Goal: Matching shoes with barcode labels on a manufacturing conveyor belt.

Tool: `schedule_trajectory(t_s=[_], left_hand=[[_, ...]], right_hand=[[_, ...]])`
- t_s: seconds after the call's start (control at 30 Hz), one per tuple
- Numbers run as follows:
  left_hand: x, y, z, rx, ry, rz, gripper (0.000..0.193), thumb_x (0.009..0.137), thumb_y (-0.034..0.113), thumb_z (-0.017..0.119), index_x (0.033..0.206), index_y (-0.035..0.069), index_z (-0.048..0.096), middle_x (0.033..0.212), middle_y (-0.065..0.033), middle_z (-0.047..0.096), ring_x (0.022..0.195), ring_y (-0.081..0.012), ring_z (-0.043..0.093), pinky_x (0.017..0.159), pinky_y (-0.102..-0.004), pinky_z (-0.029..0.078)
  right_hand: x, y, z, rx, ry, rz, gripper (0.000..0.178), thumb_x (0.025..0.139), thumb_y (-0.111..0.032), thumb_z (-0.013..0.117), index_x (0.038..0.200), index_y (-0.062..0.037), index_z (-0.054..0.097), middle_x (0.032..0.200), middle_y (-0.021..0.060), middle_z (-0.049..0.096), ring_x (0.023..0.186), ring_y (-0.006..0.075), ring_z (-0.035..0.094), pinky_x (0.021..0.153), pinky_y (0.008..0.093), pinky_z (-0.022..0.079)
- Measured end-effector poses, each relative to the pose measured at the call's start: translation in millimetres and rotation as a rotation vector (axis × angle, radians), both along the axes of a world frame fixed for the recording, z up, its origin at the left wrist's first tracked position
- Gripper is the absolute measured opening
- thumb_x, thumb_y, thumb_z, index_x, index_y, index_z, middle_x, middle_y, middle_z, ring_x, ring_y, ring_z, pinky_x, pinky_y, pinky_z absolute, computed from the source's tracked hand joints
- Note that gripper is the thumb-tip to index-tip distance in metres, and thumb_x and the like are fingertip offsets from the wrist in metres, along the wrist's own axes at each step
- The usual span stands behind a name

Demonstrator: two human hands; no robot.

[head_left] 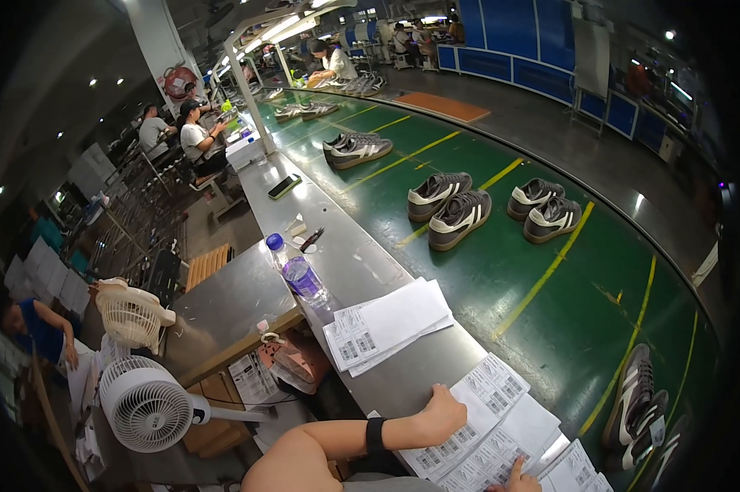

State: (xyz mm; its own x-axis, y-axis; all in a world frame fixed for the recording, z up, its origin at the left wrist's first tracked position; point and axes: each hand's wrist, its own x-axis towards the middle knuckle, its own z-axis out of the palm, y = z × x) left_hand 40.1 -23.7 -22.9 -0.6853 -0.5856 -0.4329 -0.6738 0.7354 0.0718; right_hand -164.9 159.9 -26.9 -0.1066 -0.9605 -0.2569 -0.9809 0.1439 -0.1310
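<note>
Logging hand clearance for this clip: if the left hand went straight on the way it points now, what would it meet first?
The left hand would probably meet the printed label sheets just past its knuckles; whether it already touches them is unclear.

Nothing can be read, even on the printed sheets (495, 385) (too small).

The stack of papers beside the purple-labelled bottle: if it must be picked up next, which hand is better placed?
Probably the left hand: it is nearer to the stack of papers. The right hand is farther away, at the picture's lower edge.
</note>
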Motion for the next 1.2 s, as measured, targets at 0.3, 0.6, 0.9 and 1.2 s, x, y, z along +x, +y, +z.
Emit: schedule_trajectory(t_s=[0.3, 0.6, 0.9, 1.2], left_hand=[[1.8, 2.3, -7.9, -0.13, 0.064, -0.004, 0.034, 0.061, 0.019, 0.081, 0.084, -0.001, 0.065, 0.081, -0.0227, 0.066, 0.089, -0.0374, 0.062, 0.081, -0.046, 0.042], [3.5, -2.3, -7.8, -0.121, 0.087, -0.011, 0.035, 0.06, 0.018, 0.081, 0.085, -0.001, 0.064, 0.078, -0.0222, 0.065, 0.086, -0.037, 0.062, 0.079, -0.0452, 0.041], [5.2, -4.9, -4.9, -0.153, 0.022, -0.105, 0.024, 0.071, 0.016, 0.072, 0.091, 0.002, 0.071, 0.083, -0.0135, 0.067, 0.087, -0.0376, 0.064, 0.077, -0.0536, 0.044], [10.9, -15.1, -5.4, -0.042, 0.062, -0.077, 0.032, 0.067, 0.016, 0.077, 0.093, 0.001, 0.068, 0.089, -0.0165, 0.067, 0.093, -0.0381, 0.063, 0.08, -0.0521, 0.044]], right_hand=[[-2.6, 3.5, -7.8, -0.137, 0.01, 0.049, 0.067, 0.08, -0.011, 0.061, 0.143, -0.0001, 0.042, 0.073, 0.0188, 0.064, 0.062, 0.034, 0.063, 0.057, 0.0449, 0.051], [1.3, -6.5, 0.5, -0.101, 0.003, 0.034, 0.065, 0.079, -0.01, 0.062, 0.141, -0.0005, 0.045, 0.078, 0.0203, 0.064, 0.066, 0.0345, 0.064, 0.059, 0.0446, 0.051], [-0.6, -5.4, -7.1, -0.063, 0.007, 0.031, 0.068, 0.077, -0.01, 0.064, 0.141, -0.0004, 0.045, 0.073, 0.0174, 0.065, 0.065, 0.0329, 0.065, 0.058, 0.0436, 0.052], [-1.6, -7.8, -14.7, -0.128, 0.014, 0.087, 0.066, 0.079, -0.011, 0.059, 0.142, 0.0017, 0.043, 0.07, 0.0156, 0.064, 0.063, 0.0307, 0.063, 0.058, 0.0419, 0.051]])
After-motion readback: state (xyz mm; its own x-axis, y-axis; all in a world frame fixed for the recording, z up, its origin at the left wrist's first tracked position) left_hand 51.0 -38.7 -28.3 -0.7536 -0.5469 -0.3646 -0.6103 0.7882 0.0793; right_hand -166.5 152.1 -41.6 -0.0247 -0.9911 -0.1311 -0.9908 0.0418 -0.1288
